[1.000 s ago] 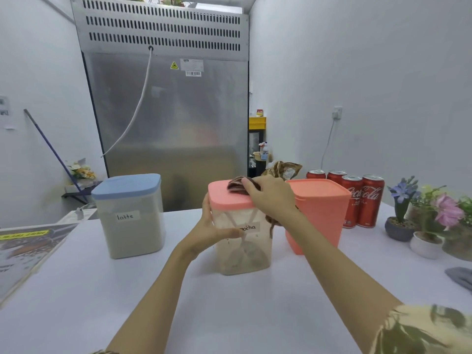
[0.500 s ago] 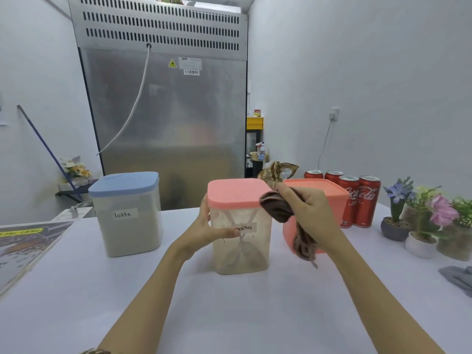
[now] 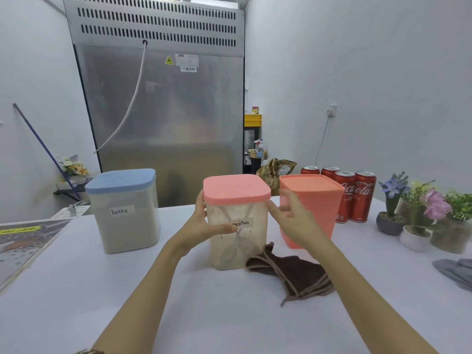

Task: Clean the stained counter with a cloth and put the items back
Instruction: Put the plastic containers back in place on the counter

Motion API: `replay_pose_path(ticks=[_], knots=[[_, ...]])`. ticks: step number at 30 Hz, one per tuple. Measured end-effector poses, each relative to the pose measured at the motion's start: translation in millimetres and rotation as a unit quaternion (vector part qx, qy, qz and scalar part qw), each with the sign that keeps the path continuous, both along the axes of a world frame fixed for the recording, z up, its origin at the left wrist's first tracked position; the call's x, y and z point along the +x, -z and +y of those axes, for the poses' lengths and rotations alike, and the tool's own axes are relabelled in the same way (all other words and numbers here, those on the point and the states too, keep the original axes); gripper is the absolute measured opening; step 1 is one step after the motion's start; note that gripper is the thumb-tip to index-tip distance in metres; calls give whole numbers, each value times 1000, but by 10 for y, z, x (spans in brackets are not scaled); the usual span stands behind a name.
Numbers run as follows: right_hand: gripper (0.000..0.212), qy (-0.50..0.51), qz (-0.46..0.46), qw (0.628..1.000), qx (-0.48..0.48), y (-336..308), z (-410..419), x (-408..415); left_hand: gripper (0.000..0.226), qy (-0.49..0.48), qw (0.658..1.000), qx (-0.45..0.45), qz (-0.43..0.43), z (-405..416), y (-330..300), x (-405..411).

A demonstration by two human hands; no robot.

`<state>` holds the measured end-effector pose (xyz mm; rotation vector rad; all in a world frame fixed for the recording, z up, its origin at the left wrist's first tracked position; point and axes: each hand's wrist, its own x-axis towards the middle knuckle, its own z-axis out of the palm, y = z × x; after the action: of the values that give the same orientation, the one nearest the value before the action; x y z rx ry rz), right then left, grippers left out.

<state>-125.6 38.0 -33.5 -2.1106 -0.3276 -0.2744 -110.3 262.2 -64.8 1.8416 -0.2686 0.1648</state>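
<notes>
The left hand (image 3: 204, 226) grips the mocha jar (image 3: 236, 221), mid-counter (image 3: 204, 315). The right hand (image 3: 293, 221), fingers spread and empty, hovers just right of it; the brown cloth (image 3: 293, 274) lies below that hand.

bright even overhead light, soft shadows; wide-angle bending at edges, slight blur.
</notes>
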Motion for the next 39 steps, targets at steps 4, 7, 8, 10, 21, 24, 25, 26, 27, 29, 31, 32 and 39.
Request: replay_pose_path(ticks=[4, 7, 8, 10, 21, 24, 25, 26, 27, 29, 31, 32, 39], knots=[[48, -131, -46, 990, 27, -53, 257, 78, 116, -24, 1000, 7, -17, 92, -24, 29], [39, -139, -59, 988, -25, -50, 494, 222, 113, -54, 998, 22, -38, 262, -64, 36], [38, -131, -63, 989, -25, -49, 575, 272, 109, -74, 994, 47, -59, 316, -91, 35], [36, -116, -72, 990, -26, -54, 752, 361, 116, -143, 980, 95, -97, 432, -146, 33], [42, -149, -79, 985, 48, 58, 1396, 738, 57, -337, 766, 500, -223, 955, -500, 18], [34, -188, -63, 978, 66, 68, 1518, 817, 70, -344, 774, 515, -135, 1085, -475, 69], [32, -198, -58, 976, 71, 72, 1552, 839, 73, -346, 771, 521, -118, 1121, -453, 80], [30, -205, -51, 974, 77, 75, 1578, 869, 76, -352, 761, 532, -117, 1155, -430, 84], [29, -209, -43, 973, 85, 79, 1613, 901, 76, -357, 749, 543, -125, 1208, -406, 87], [28, -210, -26, 972, 98, 83, 1596, 939, 73, -362, 741, 544, -156, 1247, -376, 90], [26, -213, -16, 971, 103, 86, 1589, 965, 73, -362, 744, 534, -174, 1280, -359, 102], [25, -215, -13, 971, 105, 83, 1582, 970, 73, -362, 743, 534, -175, 1289, -357, 110], [17, -223, -22, 967, 119, 85, 1494, 965, 77, -332, 770, 528, -135, 1239, -429, 99]])
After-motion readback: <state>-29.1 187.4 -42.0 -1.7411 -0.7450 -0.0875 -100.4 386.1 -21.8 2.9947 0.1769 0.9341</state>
